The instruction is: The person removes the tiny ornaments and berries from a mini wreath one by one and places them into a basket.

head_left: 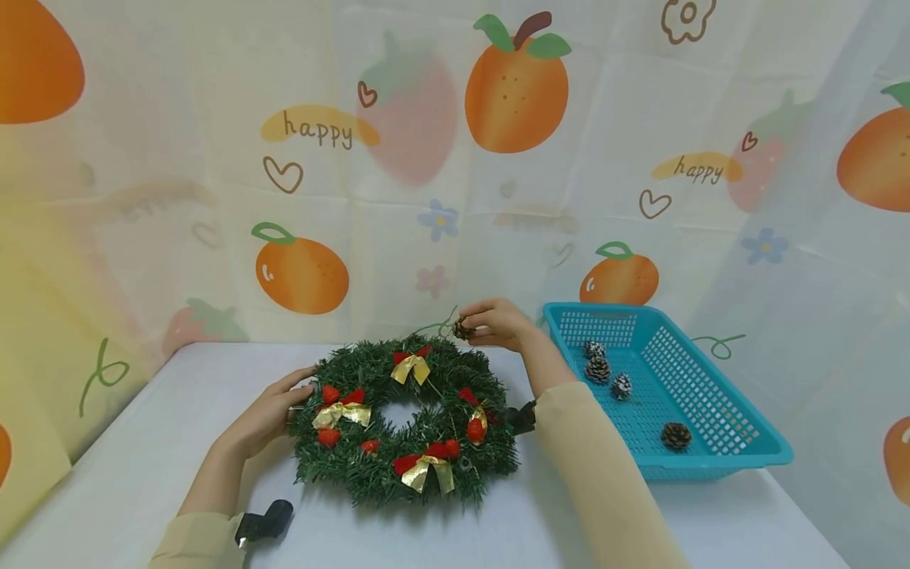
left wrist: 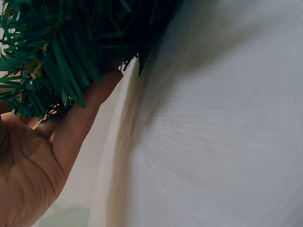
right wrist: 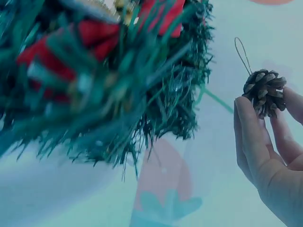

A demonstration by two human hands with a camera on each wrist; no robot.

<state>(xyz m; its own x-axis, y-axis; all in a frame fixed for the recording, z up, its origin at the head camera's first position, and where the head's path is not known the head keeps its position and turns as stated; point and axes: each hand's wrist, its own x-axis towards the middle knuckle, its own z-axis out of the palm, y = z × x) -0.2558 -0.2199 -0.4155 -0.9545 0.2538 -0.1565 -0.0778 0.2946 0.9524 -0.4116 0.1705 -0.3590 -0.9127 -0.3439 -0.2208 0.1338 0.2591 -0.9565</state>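
A green wreath with gold-and-red bows and red berries lies on the white table. At its left edge my left hand holds it. In the left wrist view the fingers reach in under the green needles, their tips hidden. My right hand is raised just beyond the far right side of the wreath, pinching a pine cone between thumb and fingers. A thin loop of string stands up from this pine cone in the right wrist view.
A turquoise basket stands at the right, beyond my right forearm. Several pine cones, among them a brown one, lie on its bottom. Behind the table hangs a curtain printed with fruit. Black wrist mounts are on both arms.
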